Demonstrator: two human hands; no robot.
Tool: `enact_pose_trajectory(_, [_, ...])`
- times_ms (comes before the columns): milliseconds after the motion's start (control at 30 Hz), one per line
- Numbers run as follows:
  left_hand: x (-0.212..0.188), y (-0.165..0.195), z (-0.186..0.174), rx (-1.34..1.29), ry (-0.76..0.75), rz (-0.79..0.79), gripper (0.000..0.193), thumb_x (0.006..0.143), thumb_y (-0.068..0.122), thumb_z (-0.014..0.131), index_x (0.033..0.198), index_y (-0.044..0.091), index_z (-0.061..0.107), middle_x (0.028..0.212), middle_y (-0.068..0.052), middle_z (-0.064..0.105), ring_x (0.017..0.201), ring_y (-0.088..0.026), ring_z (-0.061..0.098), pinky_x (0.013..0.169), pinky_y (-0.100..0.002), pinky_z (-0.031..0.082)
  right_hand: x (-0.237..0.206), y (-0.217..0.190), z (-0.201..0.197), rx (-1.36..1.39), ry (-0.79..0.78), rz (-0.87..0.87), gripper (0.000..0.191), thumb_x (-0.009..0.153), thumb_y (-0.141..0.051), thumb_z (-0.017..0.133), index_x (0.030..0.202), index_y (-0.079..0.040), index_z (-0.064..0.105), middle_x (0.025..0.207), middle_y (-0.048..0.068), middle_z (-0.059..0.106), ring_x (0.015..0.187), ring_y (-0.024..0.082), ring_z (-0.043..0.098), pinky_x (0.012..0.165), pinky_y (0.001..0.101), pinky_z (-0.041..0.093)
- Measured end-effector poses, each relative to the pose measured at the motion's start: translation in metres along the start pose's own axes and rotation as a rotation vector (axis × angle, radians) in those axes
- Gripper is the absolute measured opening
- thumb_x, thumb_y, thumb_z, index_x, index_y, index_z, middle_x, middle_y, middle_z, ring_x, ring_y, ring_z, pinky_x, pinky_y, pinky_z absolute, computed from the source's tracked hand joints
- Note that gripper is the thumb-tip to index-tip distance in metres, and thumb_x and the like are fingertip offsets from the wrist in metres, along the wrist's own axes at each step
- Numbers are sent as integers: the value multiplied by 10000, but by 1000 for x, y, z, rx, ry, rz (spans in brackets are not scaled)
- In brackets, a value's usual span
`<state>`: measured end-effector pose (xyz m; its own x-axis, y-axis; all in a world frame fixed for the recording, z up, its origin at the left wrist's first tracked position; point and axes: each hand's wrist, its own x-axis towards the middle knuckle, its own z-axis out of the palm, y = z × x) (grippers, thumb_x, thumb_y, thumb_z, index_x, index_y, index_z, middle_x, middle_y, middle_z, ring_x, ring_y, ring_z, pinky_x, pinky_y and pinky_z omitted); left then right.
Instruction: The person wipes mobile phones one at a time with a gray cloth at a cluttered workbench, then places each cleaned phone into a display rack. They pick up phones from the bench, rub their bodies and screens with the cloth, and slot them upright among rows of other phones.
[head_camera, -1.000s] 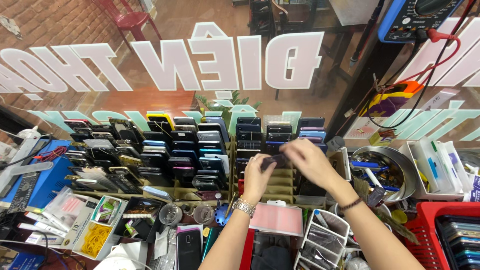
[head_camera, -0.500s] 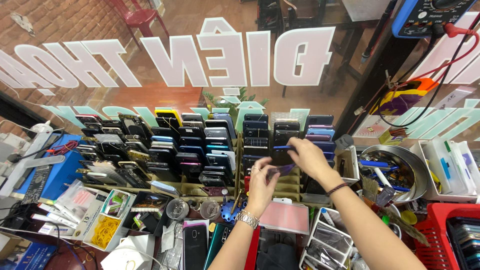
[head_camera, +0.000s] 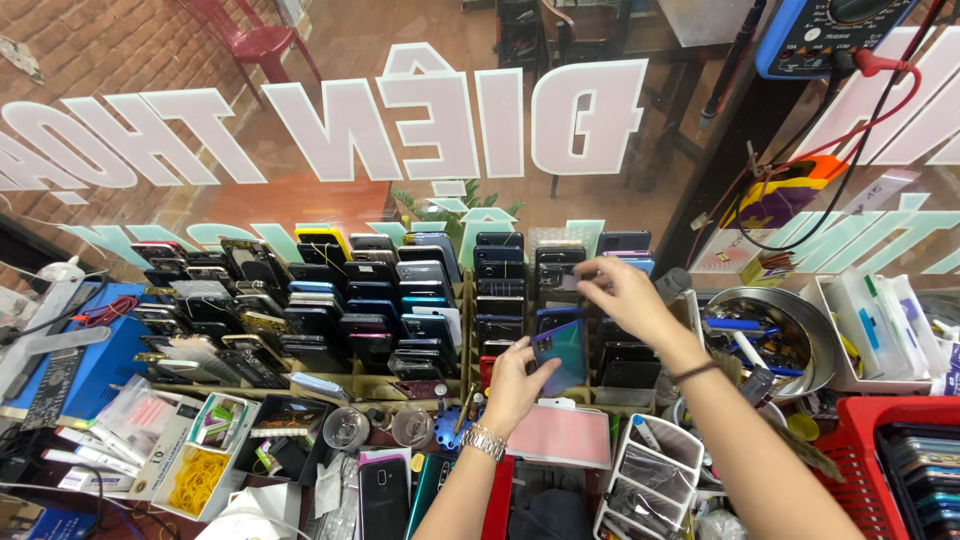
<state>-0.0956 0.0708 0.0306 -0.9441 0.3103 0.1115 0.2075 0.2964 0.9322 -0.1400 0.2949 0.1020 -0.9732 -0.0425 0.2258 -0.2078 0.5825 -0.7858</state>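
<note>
Head view: left hand (head_camera: 515, 385) grips a blue-purple phone (head_camera: 560, 352) by its lower edge, just above the wooden rack (head_camera: 470, 340). Right hand (head_camera: 625, 295) pinches a dark phone (head_camera: 560, 280) standing in its rack slot. Lift each straight upward, clear of neighbouring phones. White block letters (head_camera: 590, 115) run mirrored across the window behind; a pink flat package (head_camera: 565, 437) lies below the rack.

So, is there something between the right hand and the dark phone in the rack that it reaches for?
Nothing visible. The right hand has its fingertips already on the dark phone standing in the rack. The left hand holds a blue-green phone lower down, not between them.
</note>
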Motion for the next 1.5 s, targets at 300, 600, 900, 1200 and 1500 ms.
enact_pose_trajectory(300, [-12, 0, -4, 0, 63, -62, 201, 831, 139, 764, 1004, 40, 788, 1152, -101, 750, 970, -272, 726, 846, -349, 555, 10, -10, 33, -599, 95, 11, 271, 829, -157, 777, 1052, -90, 639, 1101, 98, 613, 1106, 294, 611, 833, 420, 532])
enact_pose_trajectory(600, [-10, 3, -3, 27, 87, -86, 184, 834, 132, 777, 986, 30, 797, 1059, -97, 755, 934, -260, 724, 821, -348, 553, 5, -18, 27, -723, 200, -296, 347, 720, -136, 821, 994, -90, 613, 1116, 80, 588, 1109, 285, 548, 934, 427, 419])
enact_pose_trajectory(900, [-12, 3, -1, 3, 91, -94, 185, 835, 134, 772, 979, 18, 787, 1058, -88, 756, 907, -251, 733, 802, -348, 562, 13, -7, 21, -538, -44, -109, 515, 767, -130, 818, 1196, -64, 541, 1168, 149, 510, 1106, 364, 600, 850, 457, 544])
enact_pose_trajectory(1200, [-12, 5, 0, -8, 104, -76, 191, 832, 137, 775, 981, 17, 789, 1093, -100, 756, 924, -259, 730, 811, -348, 561, 38, 18, 35, -461, -209, -33, 531, 781, -191, 818, 1217, -10, 574, 1095, 251, 695, 1072, 428, 659, 885, 477, 541])
enact_pose_trajectory(1500, [-15, 0, -6, -97, 124, -89, 190, 839, 119, 771, 1001, 20, 792, 1160, -66, 757, 968, -209, 741, 847, -321, 566, 50, -27, -18, -390, -115, -116, 456, 773, -255, 830, 1132, -21, 674, 991, 258, 723, 942, 428, 705, 806, 476, 557])
